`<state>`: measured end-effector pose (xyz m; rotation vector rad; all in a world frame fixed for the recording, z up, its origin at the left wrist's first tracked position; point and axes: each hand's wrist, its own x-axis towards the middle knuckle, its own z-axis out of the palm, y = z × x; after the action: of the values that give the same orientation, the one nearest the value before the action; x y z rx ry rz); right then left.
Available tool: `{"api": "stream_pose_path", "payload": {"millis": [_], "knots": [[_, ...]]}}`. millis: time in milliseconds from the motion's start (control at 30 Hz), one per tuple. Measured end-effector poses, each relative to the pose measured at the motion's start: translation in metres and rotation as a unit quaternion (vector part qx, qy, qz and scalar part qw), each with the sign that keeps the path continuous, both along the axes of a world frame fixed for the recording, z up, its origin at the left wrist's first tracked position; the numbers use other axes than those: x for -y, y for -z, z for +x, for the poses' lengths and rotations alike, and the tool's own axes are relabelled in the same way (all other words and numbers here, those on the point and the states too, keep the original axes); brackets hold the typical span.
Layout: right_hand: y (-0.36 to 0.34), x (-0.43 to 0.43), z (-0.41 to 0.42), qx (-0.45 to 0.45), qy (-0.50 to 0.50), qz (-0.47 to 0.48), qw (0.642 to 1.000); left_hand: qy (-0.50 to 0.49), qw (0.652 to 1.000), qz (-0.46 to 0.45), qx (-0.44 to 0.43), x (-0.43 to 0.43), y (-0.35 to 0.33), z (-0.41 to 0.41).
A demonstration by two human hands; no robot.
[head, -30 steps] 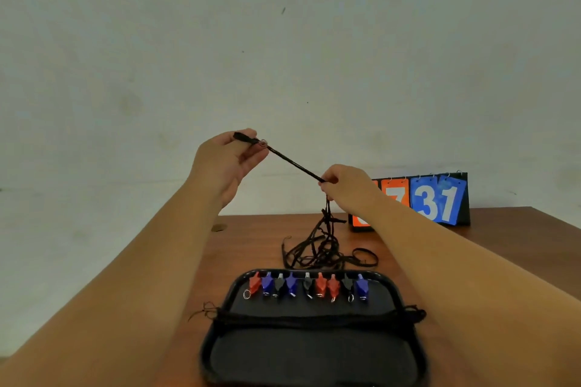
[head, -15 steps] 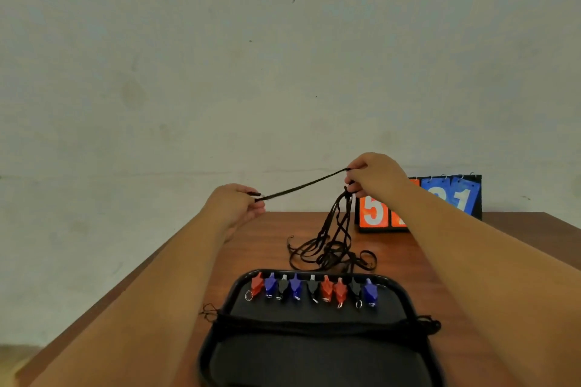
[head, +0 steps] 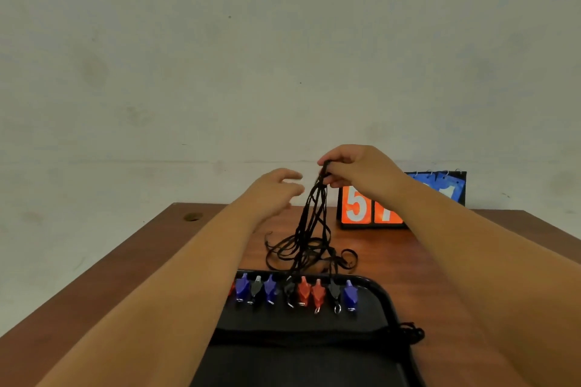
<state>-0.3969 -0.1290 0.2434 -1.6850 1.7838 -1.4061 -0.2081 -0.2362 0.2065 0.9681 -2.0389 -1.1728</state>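
Observation:
My right hand [head: 358, 168] pinches a bunch of black cords [head: 312, 223] at their top and holds them up above the table. The cords hang down into a loose tangle [head: 308, 256] on the wood. My left hand [head: 276, 188] hovers just left of the hanging cords with fingers loosely spread, holding nothing. Below lies an open black zip case [head: 371, 317] with a row of blue, black and red whistles [head: 301, 292] along its far edge.
A flip scoreboard [head: 371, 207] with orange and blue number cards stands at the back right of the brown wooden table [head: 163, 254]. A plain wall rises behind. A small cord loop [head: 412, 331] lies at the case's right side.
My left hand let go of the cord end it was pulling taut and opened. My right hand gathered the cord into the bunch, which now hangs straight down.

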Motion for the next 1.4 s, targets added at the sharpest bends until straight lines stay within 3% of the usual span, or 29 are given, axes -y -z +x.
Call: {"api": "stream_pose_path", "payload": {"millis": [67, 233, 500, 700, 833, 933, 1067, 1167, 1400], "knots": [[-0.002, 0.0, 0.0, -0.013, -0.001, -0.004, 1.0, 0.063, 0.996, -0.062, 0.007, 0.003, 0.003, -0.012], [-0.005, 0.002, -0.008, -0.026, 0.002, -0.011, 1.0, 0.079, 0.993, -0.076, -0.035, 0.008, 0.006, -0.026], [-0.001, 0.007, -0.012, -0.033, 0.033, -0.013, 0.999, -0.01, 0.995, -0.09, -0.037, 0.021, 0.009, -0.028], [0.005, 0.01, -0.016, -0.044, 0.084, 0.007, 0.995, -0.148, 0.985, -0.079, 0.036, 0.049, 0.022, -0.009], [0.007, 0.009, -0.016, -0.054, 0.102, 0.036, 0.993, -0.183, 0.959, -0.147, 0.156, 0.052, 0.031, 0.004], [0.007, 0.008, -0.014, -0.056, 0.109, 0.032, 0.992, -0.112, 0.974, -0.154, 0.122, 0.036, 0.031, 0.003], [0.004, 0.008, -0.012, -0.046, 0.125, 0.021, 0.991, 0.064, 0.997, -0.043, 0.016, -0.003, 0.022, -0.006], [0.0, 0.004, -0.011, -0.04, 0.132, 0.008, 0.99, 0.131, 0.99, -0.039, 0.038, -0.021, 0.018, -0.016], [-0.013, -0.02, -0.014, -0.017, 0.178, -0.027, 0.983, 0.101, 0.994, -0.04, -0.018, -0.026, 0.02, -0.001]]}}
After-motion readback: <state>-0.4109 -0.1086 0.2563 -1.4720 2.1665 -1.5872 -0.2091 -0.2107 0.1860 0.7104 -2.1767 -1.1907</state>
